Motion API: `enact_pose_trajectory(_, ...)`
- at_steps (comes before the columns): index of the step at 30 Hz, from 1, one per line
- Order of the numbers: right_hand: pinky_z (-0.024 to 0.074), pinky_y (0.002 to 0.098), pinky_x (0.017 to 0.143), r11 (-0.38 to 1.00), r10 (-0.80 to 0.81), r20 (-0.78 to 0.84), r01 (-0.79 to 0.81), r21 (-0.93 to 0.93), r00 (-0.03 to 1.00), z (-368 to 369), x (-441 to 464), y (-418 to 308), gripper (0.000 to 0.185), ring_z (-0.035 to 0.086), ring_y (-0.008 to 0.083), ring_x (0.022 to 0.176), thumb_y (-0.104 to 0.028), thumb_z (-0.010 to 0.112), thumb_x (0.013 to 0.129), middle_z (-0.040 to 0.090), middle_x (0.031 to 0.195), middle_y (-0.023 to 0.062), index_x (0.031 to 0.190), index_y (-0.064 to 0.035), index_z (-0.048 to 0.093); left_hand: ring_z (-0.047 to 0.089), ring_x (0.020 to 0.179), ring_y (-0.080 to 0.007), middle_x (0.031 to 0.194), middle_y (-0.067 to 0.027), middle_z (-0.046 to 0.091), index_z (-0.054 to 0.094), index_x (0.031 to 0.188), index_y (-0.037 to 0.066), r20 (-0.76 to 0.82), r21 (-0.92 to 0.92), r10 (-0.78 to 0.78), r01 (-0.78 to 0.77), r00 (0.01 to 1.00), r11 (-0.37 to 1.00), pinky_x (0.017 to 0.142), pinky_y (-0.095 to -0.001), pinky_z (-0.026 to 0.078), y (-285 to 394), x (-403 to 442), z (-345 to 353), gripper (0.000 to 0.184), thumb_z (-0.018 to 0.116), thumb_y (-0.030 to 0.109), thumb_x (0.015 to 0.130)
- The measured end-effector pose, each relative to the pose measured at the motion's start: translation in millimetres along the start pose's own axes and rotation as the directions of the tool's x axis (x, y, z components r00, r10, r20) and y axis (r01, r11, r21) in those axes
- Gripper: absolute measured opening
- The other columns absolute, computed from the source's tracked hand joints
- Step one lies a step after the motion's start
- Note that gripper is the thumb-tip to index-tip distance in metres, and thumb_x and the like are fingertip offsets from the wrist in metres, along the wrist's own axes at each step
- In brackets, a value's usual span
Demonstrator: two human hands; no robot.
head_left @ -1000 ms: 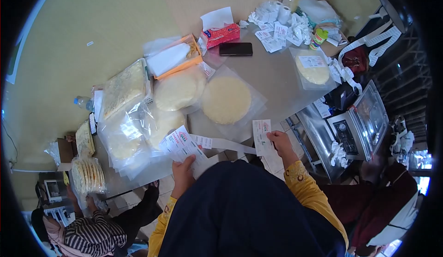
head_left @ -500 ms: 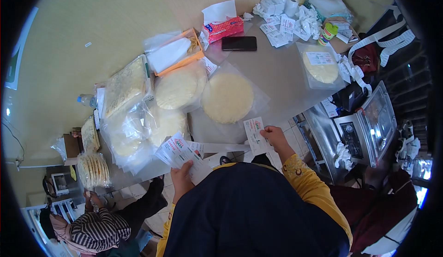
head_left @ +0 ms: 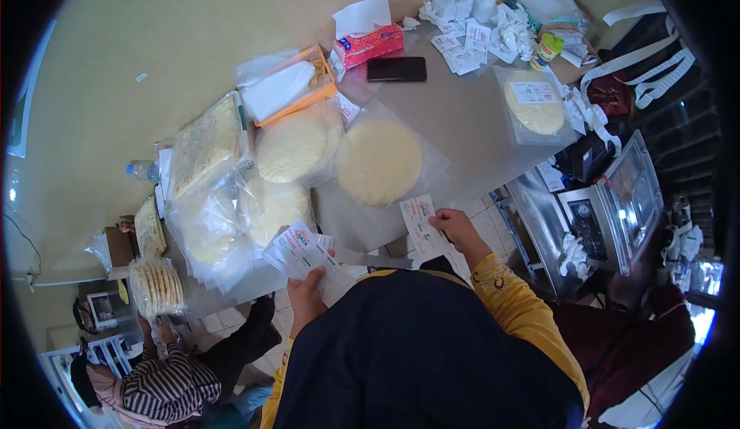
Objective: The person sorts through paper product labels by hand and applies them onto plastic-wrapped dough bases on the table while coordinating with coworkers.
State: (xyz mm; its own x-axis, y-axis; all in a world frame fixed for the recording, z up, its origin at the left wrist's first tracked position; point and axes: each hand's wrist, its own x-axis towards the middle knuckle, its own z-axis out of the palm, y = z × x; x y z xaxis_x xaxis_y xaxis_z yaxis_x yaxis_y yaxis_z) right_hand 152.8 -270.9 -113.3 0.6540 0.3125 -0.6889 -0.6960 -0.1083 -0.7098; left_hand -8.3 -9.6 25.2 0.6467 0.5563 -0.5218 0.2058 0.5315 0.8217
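A fanned bunch of printed labels (head_left: 297, 247) is pinched in my left hand (head_left: 307, 290), in front of the table's near edge. My right hand (head_left: 456, 232) grips one single label (head_left: 420, 221) by its right side, at the same edge. Just beyond that label lies a round flat pizza base (head_left: 379, 161) in a clear plastic bag. More bagged bases (head_left: 293, 148) overlap to its left, and another bagged base (head_left: 274, 209) sits nearer me. At the table's right end, a bagged base (head_left: 533, 113) carries a label on top.
Along the back are an orange tray (head_left: 297, 109), a red tissue pack (head_left: 371, 47), a black phone (head_left: 396, 69) and scattered labels (head_left: 466, 47). A steel packing machine (head_left: 590, 221) stands right. A person in a striped top (head_left: 166, 386) handles stacked bagged bases (head_left: 156, 287) at left.
The single label in my right hand has shifted slightly left and tilted. My left hand has moved a little right with its bunch. The person at left has changed hand position.
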Motion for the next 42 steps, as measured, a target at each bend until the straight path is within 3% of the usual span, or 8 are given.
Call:
enact_pose_trajectory(4, 0.0450, 0.0257, 0.051, 0.954, -0.112, -0.068, 0.126, 0.271, 0.991, 13.5, 31.1, 18.8, 0.013, 0.055, 0.0111, 0.056, -0.012, 0.064, 0.083, 0.061, 0.071, 0.0041, 0.085, 0.0010, 0.062, 0.061, 0.089, -0.0281, 0.101, -0.0191, 0.062, 0.046, 0.112, -0.005, -0.010, 0.025, -0.015, 0.015, 1.000, 1.000, 0.083, -0.0371, 0.049, 0.7, -0.9, 1.7, 0.040, 0.053, -0.006, 0.073)
enact_pose_trajectory(7, 0.0449, 0.0248, 0.051, 0.911, -0.189, -0.180, 0.241, 0.336, 0.965, 24.3, 38.2, 8.5, 0.014, 0.055, 0.0106, 0.056, -0.013, 0.063, 0.084, 0.061, 0.071, 0.0037, 0.087, 0.0008, 0.062, 0.061, 0.090, -0.0287, 0.102, -0.0197, 0.062, 0.045, 0.113, -0.005, 0.021, 0.024, -0.012, 0.012, 1.000, 1.000, 0.084, -0.0377, 0.048, 0.9, 0.5, -2.0, 0.041, 0.053, -0.006, 0.073)
enact_pose_trajectory(16, 0.0483, 0.0238, 0.049, 0.877, -0.248, -0.164, 0.294, 0.381, 0.955, 51.6, 57.7, -37.9, 0.020, 0.059, 0.0146, 0.057, -0.014, 0.064, 0.083, 0.061, 0.075, 0.0064, 0.094, 0.0028, 0.060, 0.061, 0.094, -0.0307, 0.103, -0.0212, 0.062, 0.043, 0.115, -0.006, 0.066, -0.002, 0.028, -0.028, 0.997, 1.000, 0.086, -0.0385, 0.048, 1.3, -0.9, -12.5, 0.042, 0.052, -0.005, 0.073)
enact_pose_trajectory(22, 0.0519, 0.0276, 0.052, 0.934, -0.263, -0.076, 0.273, 0.230, 0.962, 80.9, 71.3, -67.1, 0.021, 0.065, 0.0196, 0.068, -0.014, 0.061, 0.083, 0.064, 0.084, 0.0124, 0.095, 0.0039, 0.058, 0.061, 0.094, -0.0305, 0.103, -0.0217, 0.062, 0.041, 0.116, -0.007, 0.051, 0.004, 0.018, -0.018, 0.999, 1.000, 0.085, -0.0380, 0.048, 3.4, -2.2, -22.1, 0.044, 0.052, -0.006, 0.073)
enact_pose_trajectory(25, 0.0542, 0.0285, 0.052, 0.998, -0.062, -0.097, 0.060, -0.026, 0.993, 89.9, 49.1, -102.3, 0.020, 0.065, 0.0207, 0.065, -0.014, 0.061, 0.082, 0.064, 0.080, 0.0136, 0.091, 0.0031, 0.057, 0.061, 0.094, -0.0301, 0.102, -0.0213, 0.062, 0.042, 0.116, -0.006, 0.069, 0.014, 0.043, -0.045, 0.997, 0.999, 0.085, -0.0376, 0.048, 1.8, 0.5, -31.1, 0.044, 0.052, -0.005, 0.073)
enact_pose_trajectory(31, 0.0536, 0.0278, 0.048, 0.989, -0.103, -0.129, 0.116, 0.092, 0.986, 92.5, 86.1, -83.7, 0.021, 0.064, 0.0207, 0.058, -0.017, 0.062, 0.082, 0.063, 0.074, 0.0133, 0.089, 0.0017, 0.056, 0.062, 0.091, -0.0300, 0.101, -0.0205, 0.063, 0.042, 0.115, -0.007, 0.038, -0.013, 0.038, -0.037, 0.999, 0.999, 0.083, -0.0373, 0.049, 4.2, 1.8, -38.9, 0.043, 0.053, -0.004, 0.073)
enact_pose_trajectory(37, 0.0502, 0.0306, 0.042, 0.919, -0.195, -0.114, 0.141, -0.368, 0.974, 87.2, 87.3, -103.5, 0.021, 0.063, 0.0207, 0.054, -0.019, 0.061, 0.082, 0.064, 0.070, 0.0115, 0.082, 0.0019, 0.062, 0.062, 0.089, -0.0306, 0.100, -0.0210, 0.063, 0.042, 0.114, -0.009, 0.004, 0.003, 0.008, -0.008, 1.000, 1.000, 0.081, -0.0374, 0.050, 6.9, 3.0, -36.0, 0.041, 0.053, -0.005, 0.074)
enact_pose_trajectory(42, 0.0521, 0.0311, 0.053, 0.921, -0.153, 0.066, 0.167, -0.351, 0.986, 61.0, 58.6, -85.3, 0.025, 0.063, 0.0197, 0.060, -0.022, 0.061, 0.083, 0.065, 0.077, 0.0120, 0.086, 0.0022, 0.062, 0.062, 0.088, -0.0308, 0.100, -0.0217, 0.063, 0.042, 0.115, -0.008, -0.007, -0.020, 0.031, -0.031, 0.999, 0.999, 0.081, -0.0373, 0.050, 9.9, 5.8, -32.3, 0.042, 0.052, -0.005, 0.074)
